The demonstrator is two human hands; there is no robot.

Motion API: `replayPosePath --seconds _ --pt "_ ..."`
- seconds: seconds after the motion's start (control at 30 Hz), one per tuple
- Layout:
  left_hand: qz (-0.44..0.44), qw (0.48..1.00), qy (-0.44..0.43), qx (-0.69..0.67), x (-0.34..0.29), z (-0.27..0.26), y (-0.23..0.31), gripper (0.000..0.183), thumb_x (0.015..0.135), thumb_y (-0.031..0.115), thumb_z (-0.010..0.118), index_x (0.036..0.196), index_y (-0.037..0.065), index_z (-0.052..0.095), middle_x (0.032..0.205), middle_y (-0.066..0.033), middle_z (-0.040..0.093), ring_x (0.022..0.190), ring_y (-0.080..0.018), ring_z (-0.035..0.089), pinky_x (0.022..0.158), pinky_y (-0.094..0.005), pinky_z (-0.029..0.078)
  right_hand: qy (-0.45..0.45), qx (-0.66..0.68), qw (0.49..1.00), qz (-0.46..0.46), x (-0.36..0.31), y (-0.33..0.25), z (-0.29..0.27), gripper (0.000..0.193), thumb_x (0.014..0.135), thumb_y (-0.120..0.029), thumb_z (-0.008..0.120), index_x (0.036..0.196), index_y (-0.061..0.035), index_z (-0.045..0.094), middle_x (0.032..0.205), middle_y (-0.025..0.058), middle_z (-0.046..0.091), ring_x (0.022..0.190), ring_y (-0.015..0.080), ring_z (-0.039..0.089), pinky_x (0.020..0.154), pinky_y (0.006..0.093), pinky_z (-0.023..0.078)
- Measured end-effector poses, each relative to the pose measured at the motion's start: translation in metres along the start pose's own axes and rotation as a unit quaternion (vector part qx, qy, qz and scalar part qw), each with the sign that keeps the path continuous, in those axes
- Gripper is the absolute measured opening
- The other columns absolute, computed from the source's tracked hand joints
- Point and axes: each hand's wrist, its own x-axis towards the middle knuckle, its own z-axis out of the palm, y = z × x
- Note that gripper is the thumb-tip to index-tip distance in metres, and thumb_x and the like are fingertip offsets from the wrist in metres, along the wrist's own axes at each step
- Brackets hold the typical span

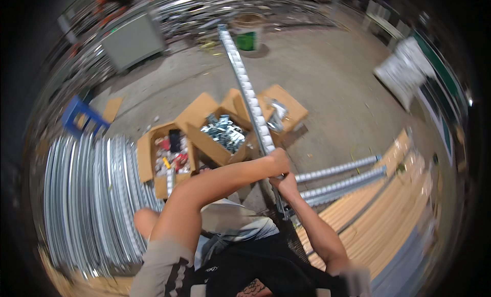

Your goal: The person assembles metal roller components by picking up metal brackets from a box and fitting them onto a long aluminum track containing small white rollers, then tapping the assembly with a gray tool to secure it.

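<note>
A long metal roller track with a row of white rollers slants up and away from my lap. My left hand is closed around it near its lower part. Just below, my right hand is also closed on the track, close to the left one. My fingers are partly hidden and a little blurred. Left of the track stands an open carton full of shiny metal brackets. Beside that is another carton with small white, red and yellow parts. Two more roller tracks lie to the right of my hands.
Stacked metal rails fill the left side. Wood-coloured bars lie at the right. A carton with a plastic bag sits behind the track. Farther off are a bucket, blue stool, grey cabinet and white sack.
</note>
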Motion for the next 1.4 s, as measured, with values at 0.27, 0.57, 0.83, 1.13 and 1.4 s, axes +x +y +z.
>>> replayPosePath --seconds 0.27,0.57,0.83,1.13,1.4 --pt "-0.118 0.906 0.347 -0.211 -0.141 -0.032 -0.06 0.07 0.068 0.017 0.084 0.131 0.005 0.055 0.122 -0.0179 0.064 0.115 -0.0377 0.058 0.098 -0.0442 0.046 0.143 0.095 0.98 0.097 0.028 0.079 -0.048 0.035 0.07 -0.022 0.073 0.091 0.0046 0.067 0.076 0.0153 0.069 0.069 0.0239 0.066 0.066 0.0377 0.052" --pt "-0.445 0.702 0.383 -0.403 -0.342 0.171 -0.078 0.056 0.086 0.019 0.077 0.131 -0.005 0.055 0.11 -0.0177 0.068 0.102 -0.0237 0.065 0.092 -0.0361 0.049 0.414 0.086 0.886 0.19 0.075 0.159 -0.053 0.043 0.068 -0.027 0.074 0.088 0.0109 0.067 0.085 0.0251 0.071 0.081 0.0362 0.07 0.075 0.0429 0.053" --pt "-0.495 0.544 0.443 -0.513 -0.402 0.24 -0.064 0.049 0.094 0.018 0.071 0.132 -0.007 0.051 0.108 -0.0137 0.067 0.099 -0.0173 0.062 0.089 -0.0299 0.049 0.517 0.132 0.795 0.289 0.071 0.205 -0.049 0.053 0.071 -0.027 0.072 0.101 0.0156 0.064 0.098 0.0308 0.07 0.094 0.0414 0.069 0.085 0.0446 0.052" --pt "-0.5 0.537 0.418 -0.535 -0.399 0.253 -0.071 0.049 0.095 0.016 0.069 0.134 -0.006 0.049 0.105 -0.0103 0.064 0.092 -0.0138 0.058 0.085 -0.0268 0.047 0.534 0.067 0.758 0.369 0.075 0.237 -0.038 0.062 0.071 -0.033 0.073 0.108 0.0147 0.064 0.11 0.0341 0.066 0.107 0.0467 0.064 0.095 0.0448 0.05" --pt "-0.529 0.539 0.385 -0.53 -0.413 0.267 -0.074 0.049 0.094 0.017 0.071 0.131 -0.007 0.051 0.098 -0.0081 0.063 0.088 -0.0128 0.058 0.081 -0.0271 0.049 0.317 -0.052 0.866 0.382 0.085 0.242 -0.044 0.069 0.074 -0.045 0.073 0.115 0.0099 0.062 0.114 0.0342 0.065 0.109 0.0437 0.064 0.095 0.0451 0.05"
